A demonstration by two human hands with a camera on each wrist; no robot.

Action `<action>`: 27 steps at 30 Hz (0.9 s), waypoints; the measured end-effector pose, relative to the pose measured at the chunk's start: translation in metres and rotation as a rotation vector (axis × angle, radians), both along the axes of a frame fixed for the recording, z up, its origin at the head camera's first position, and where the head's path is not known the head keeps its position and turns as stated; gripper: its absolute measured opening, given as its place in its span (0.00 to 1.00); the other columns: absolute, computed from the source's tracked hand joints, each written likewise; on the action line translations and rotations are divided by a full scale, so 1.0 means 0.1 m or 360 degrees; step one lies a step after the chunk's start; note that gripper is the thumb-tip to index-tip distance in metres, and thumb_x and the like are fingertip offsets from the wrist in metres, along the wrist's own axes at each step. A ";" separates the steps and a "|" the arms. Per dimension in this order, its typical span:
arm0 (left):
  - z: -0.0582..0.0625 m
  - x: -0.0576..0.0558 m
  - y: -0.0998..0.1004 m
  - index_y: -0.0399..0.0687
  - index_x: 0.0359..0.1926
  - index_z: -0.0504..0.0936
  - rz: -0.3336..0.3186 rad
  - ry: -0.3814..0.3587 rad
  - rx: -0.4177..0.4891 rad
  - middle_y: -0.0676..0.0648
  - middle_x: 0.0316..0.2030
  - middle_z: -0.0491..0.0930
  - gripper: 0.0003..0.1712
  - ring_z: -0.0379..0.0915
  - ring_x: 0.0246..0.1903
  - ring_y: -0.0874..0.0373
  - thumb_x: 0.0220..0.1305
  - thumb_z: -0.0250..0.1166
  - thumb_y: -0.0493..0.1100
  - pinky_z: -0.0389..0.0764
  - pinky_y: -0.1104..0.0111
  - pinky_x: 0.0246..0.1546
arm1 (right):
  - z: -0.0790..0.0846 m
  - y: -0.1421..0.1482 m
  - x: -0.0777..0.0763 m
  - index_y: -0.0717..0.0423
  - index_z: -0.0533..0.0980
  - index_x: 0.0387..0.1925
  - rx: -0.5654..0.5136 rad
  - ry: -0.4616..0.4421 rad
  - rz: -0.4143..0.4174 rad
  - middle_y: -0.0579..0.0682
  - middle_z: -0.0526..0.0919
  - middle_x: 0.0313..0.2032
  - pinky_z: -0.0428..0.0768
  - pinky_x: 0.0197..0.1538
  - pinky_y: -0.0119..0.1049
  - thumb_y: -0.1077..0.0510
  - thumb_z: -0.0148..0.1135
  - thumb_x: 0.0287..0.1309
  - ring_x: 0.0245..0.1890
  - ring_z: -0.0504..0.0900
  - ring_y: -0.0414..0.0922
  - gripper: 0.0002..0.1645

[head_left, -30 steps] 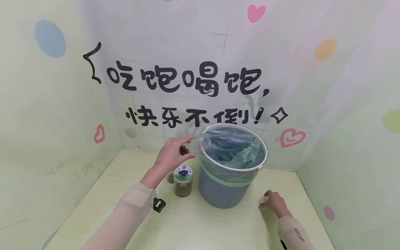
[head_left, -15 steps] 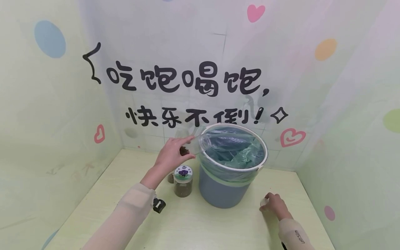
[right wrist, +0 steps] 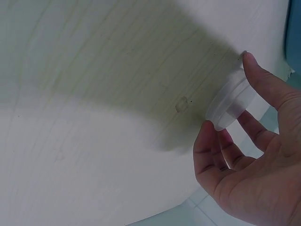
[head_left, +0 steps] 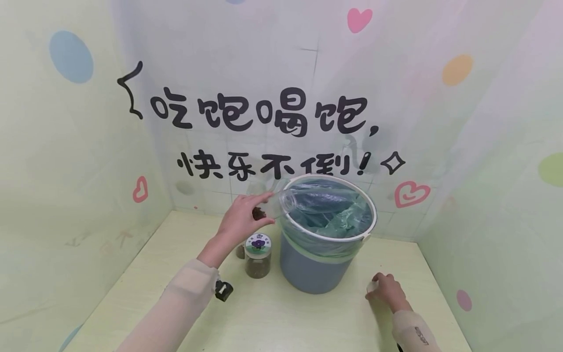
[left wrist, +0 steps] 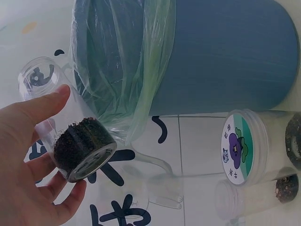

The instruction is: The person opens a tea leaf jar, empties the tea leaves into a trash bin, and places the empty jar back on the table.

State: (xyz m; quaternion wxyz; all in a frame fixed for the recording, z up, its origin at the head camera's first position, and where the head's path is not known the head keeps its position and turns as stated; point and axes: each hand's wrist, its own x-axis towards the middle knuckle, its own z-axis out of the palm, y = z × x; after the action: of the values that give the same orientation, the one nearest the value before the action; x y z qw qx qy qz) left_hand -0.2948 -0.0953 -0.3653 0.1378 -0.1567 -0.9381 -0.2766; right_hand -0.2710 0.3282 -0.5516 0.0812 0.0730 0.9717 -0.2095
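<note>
While head view hides its base, left hand gripping jar, right pinching lid.

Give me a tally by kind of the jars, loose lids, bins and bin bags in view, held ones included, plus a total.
Jars: 3 (held jar in the left hand, labelled jar, small jar)
Loose lids: 1 (clear lid in the right hand)
Bins: 1 (blue bin)
Bin bags: 1 (green bag)
Total: 6

the bucket is on the table. left of it is a jar, another jar behind that.
</note>
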 end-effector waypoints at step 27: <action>0.00 0.02 -0.03 0.61 0.70 0.71 0.0002 0.0033 0.0003 0.49 0.65 0.76 0.42 0.67 0.66 0.40 0.55 0.73 0.60 0.74 0.43 0.63 | 0.13 0.12 0.01 0.71 0.74 0.49 0.0030 0.0043 0.0115 0.71 0.74 0.43 0.79 0.50 0.61 0.55 0.77 0.45 0.41 0.79 0.62 0.34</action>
State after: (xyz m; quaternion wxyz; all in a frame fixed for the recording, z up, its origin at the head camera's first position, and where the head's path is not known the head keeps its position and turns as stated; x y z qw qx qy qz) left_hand -0.2929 -0.0985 -0.3654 0.1477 -0.1588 -0.9365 -0.2757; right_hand -0.2702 0.3404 -0.5389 0.0750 0.0357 0.9766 -0.1983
